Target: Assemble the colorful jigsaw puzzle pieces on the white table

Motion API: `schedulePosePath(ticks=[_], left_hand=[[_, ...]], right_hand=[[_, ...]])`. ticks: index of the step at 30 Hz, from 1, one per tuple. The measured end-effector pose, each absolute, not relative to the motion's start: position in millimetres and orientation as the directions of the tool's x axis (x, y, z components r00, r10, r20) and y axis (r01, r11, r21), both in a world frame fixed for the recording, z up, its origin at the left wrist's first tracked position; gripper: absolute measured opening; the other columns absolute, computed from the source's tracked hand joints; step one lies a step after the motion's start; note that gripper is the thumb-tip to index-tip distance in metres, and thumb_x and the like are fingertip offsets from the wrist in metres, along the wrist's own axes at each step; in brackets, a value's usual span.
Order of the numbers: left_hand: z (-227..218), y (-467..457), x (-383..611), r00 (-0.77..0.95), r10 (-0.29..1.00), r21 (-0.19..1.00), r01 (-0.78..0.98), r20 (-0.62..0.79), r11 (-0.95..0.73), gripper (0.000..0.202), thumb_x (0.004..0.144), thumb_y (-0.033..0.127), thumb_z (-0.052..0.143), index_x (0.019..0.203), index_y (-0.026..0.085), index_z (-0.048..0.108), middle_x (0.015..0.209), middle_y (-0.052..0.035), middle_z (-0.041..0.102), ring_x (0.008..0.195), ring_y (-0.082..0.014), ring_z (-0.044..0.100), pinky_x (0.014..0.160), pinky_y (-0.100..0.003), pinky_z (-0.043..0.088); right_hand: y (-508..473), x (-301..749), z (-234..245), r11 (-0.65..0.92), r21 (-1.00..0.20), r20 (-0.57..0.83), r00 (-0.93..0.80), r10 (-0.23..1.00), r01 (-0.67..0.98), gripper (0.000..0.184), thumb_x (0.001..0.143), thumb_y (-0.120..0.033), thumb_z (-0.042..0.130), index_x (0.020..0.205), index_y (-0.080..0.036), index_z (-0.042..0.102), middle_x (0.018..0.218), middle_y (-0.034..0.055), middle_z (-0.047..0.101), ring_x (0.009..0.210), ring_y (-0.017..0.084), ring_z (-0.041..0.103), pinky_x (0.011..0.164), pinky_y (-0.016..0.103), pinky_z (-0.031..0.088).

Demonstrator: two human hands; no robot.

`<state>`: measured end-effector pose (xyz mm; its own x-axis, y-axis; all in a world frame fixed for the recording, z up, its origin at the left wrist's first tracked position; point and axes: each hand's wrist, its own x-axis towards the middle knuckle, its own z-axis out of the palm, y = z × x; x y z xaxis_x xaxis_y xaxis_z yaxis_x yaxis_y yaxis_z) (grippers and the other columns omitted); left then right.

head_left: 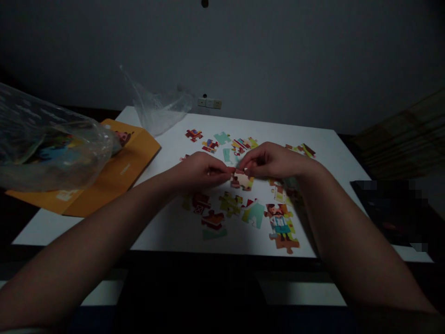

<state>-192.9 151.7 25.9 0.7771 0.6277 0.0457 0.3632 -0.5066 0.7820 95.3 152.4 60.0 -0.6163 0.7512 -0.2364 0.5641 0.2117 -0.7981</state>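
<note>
Over the middle of the white table, my left hand (pixel 205 170) and my right hand (pixel 269 160) meet fingertip to fingertip. Between them is a puzzle piece (pixel 242 180) with a pale, reddish-brown print, pinched at its upper edge by both hands. Loose puzzle pieces lie all round. Nearest below are a yellow-green piece (pixel 231 204), a mint piece (pixel 253 213) and a red barn piece (pixel 200 203). Joined pieces showing a figure in a blue apron (pixel 280 223) rest by my right forearm. Some pieces under my right hand are partly hidden.
An orange cardboard folder (pixel 114 178) lies at the left, with a clear plastic bag (pixel 52 148) over it. Another clear bag (pixel 163 111) stands at the table's back edge. A dark flat object (pixel 385 211) is at the right, partly blurred. Wall sockets (pixel 209 103) show behind.
</note>
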Motion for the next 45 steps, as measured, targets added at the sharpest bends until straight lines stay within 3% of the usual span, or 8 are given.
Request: schedulePosePath(ticks=[7, 13, 20, 25, 29, 33, 38, 45], left_hand=[[25, 154, -195, 0.813, 0.567, 0.565, 0.409, 0.13, -0.716, 0.026, 0.099, 0.035, 0.068, 0.113, 0.024, 0.088, 0.094, -0.0039, 0.082, 0.082, -0.0172, 0.07, 0.078, -0.03, 0.05], [22, 147, -188, 0.907, 0.403, 0.412, 0.324, 0.12, -0.852, 0.023, 0.098, 0.037, 0.077, 0.116, 0.03, 0.09, 0.109, -0.008, 0.081, 0.096, -0.0223, 0.073, 0.089, -0.036, 0.052], [27, 140, -185, 0.912, 0.405, 0.402, 0.349, 0.062, -0.847, 0.018, 0.096, 0.035, 0.079, 0.109, 0.031, 0.091, 0.109, -0.0072, 0.081, 0.095, -0.0236, 0.073, 0.091, -0.041, 0.052], [19, 140, -184, 0.89, 0.412, 0.409, 0.307, 0.196, -0.859, 0.049, 0.099, 0.037, 0.076, 0.147, 0.028, 0.078, 0.141, -0.0149, 0.076, 0.124, -0.0312, 0.07, 0.107, -0.047, 0.055], [16, 138, -181, 0.911, 0.365, 0.388, 0.271, 0.192, -0.881, 0.05, 0.101, 0.034, 0.074, 0.151, 0.027, 0.074, 0.157, -0.0166, 0.071, 0.139, -0.0335, 0.067, 0.118, -0.052, 0.053], [17, 136, -178, 0.913, 0.367, 0.367, 0.284, 0.18, -0.886, 0.05, 0.1, 0.034, 0.075, 0.149, 0.024, 0.075, 0.156, -0.0177, 0.072, 0.138, -0.0344, 0.069, 0.118, -0.053, 0.054], [14, 137, -177, 0.909, 0.369, 0.366, 0.282, 0.194, -0.887, 0.05, 0.1, 0.032, 0.076, 0.148, 0.021, 0.075, 0.156, -0.0194, 0.071, 0.137, -0.0352, 0.07, 0.115, -0.052, 0.056], [15, 135, -176, 0.919, 0.35, 0.295, 0.289, 0.181, -0.911, 0.044, 0.103, 0.039, 0.073, 0.145, 0.024, 0.075, 0.153, -0.0185, 0.071, 0.132, -0.0353, 0.067, 0.109, -0.053, 0.055]], right_hand=[[158, 105, 53, 0.26, -0.698, -0.323, -0.617, 0.718, 0.667, 0.029, 0.087, -0.047, 0.083, 0.105, -0.025, 0.092, 0.087, 0.0014, 0.083, 0.075, 0.019, 0.069, 0.068, 0.032, 0.048], [156, 98, 54, 0.332, -0.616, -0.285, -0.595, 0.752, 0.714, 0.023, 0.087, -0.043, 0.086, 0.1, -0.024, 0.086, 0.074, -0.0029, 0.07, 0.067, 0.015, 0.058, 0.064, 0.033, 0.039], [155, 95, 56, 0.345, -0.607, -0.265, -0.592, 0.761, 0.716, 0.025, 0.087, -0.045, 0.087, 0.098, -0.023, 0.08, 0.08, -0.0012, 0.072, 0.07, 0.016, 0.061, 0.066, 0.033, 0.041], [154, 96, 57, 0.378, -0.618, -0.243, -0.625, 0.742, 0.689, 0.023, 0.088, -0.042, 0.085, 0.102, -0.024, 0.081, 0.084, 0.0001, 0.075, 0.073, 0.018, 0.063, 0.067, 0.034, 0.043], [155, 98, 61, 0.383, -0.65, -0.218, -0.644, 0.734, 0.656, 0.016, 0.087, -0.03, 0.078, 0.101, -0.023, 0.083, 0.084, 0.0002, 0.076, 0.074, 0.017, 0.062, 0.072, 0.035, 0.045], [156, 101, 64, 0.318, -0.69, -0.264, -0.635, 0.726, 0.65, 0.025, 0.081, -0.033, 0.085, 0.104, -0.023, 0.083, 0.09, 0.001, 0.078, 0.077, 0.019, 0.066, 0.073, 0.034, 0.048], [156, 101, 63, 0.355, -0.596, -0.324, -0.62, 0.715, 0.72, 0.042, 0.071, -0.03, 0.097, 0.109, -0.025, 0.082, 0.09, -0.0004, 0.077, 0.078, 0.02, 0.067, 0.071, 0.033, 0.047], [155, 100, 63, 0.391, -0.563, -0.296, -0.62, 0.727, 0.728, 0.036, 0.076, -0.025, 0.093, 0.11, -0.025, 0.081, 0.094, 0.0008, 0.079, 0.081, 0.02, 0.068, 0.074, 0.035, 0.047]])
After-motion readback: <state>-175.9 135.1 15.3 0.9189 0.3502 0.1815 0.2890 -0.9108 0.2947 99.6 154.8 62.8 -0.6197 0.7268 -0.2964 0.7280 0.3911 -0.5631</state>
